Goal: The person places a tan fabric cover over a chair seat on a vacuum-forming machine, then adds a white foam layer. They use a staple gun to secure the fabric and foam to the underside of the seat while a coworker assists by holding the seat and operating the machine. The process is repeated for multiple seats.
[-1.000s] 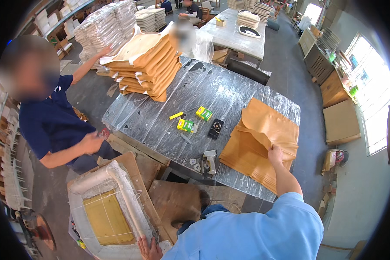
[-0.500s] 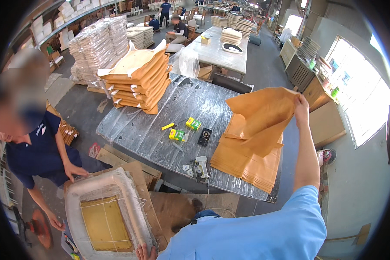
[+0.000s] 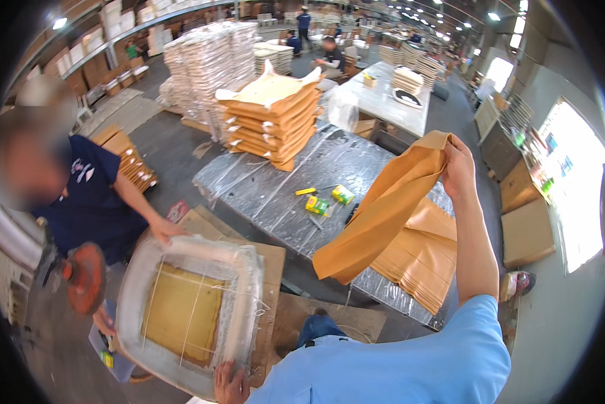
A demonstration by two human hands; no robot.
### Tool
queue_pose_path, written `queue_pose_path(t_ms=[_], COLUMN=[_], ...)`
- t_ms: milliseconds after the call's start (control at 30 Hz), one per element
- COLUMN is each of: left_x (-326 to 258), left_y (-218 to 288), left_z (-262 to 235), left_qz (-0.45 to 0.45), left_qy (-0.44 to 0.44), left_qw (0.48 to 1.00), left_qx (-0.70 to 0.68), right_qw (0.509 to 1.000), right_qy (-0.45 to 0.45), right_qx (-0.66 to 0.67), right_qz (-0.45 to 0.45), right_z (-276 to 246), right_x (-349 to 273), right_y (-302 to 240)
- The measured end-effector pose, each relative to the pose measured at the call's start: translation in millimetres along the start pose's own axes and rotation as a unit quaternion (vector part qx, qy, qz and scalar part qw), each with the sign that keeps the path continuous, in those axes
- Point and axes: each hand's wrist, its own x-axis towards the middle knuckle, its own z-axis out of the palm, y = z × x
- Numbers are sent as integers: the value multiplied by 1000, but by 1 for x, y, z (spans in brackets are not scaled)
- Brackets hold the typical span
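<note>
My right hand (image 3: 459, 168) is raised over the right end of the table, closed on one end of a tan leather-like sheet (image 3: 380, 222). The sheet hangs folded down to the left, above a stack of similar tan sheets (image 3: 420, 259). At the lower left, my left hand (image 3: 231, 382) grips the near edge of a padded seat frame (image 3: 243, 316). White padding surrounds its yellow middle panel (image 3: 181, 313), with thin white cords strung across. A co-worker's hand (image 3: 168, 229) rests on the far edge of the frame, and their other hand (image 3: 103, 319) is at its left side.
The plastic-covered table (image 3: 275, 185) carries a pile of tan covered cushions (image 3: 269, 118), small yellow-green boxes (image 3: 317, 206) and a yellow cutter (image 3: 305, 192). A brown board (image 3: 269, 269) lies under the frame. An orange round fan-like thing (image 3: 87, 277) stands beside the co-worker.
The sheet in my right hand has been drawn up and left off the stack, and now hangs folded. My left hand stays on the frame. The whole view has shifted.
</note>
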Motion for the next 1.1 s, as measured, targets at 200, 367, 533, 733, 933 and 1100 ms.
queue_pose_path(t_ms=[200, 367, 533, 733, 933, 1100], left_x=[-16, 15, 152, 279, 300, 282], left_y=[3, 2, 41, 102, 100, 80], left_z=[-26, -57, -102, -127, -100, -62], left_qz=[-63, -114, -18, 74, 97, 115], left_qy=[112, 94, 196, 134, 52, -41], left_qw=[984, 974, 940, 884, 858, 844], left_qx=[-125, -170, -279, -443, -502, -522], right_qw=[987, 962, 928, 918, 914, 943], right_qy=[-89, -159, -178, -197, -160, -135], right_qx=[122, 216, 320, 341, 368, 303], right_qz=[50, 56, 71, 51, 53, 29], right_z=[76, 125, 169, 202, 187, 174], right_x=[-33, -54, -83, -119, -115, -88], right_y=[21, 28, 44, 35, 52, 66])
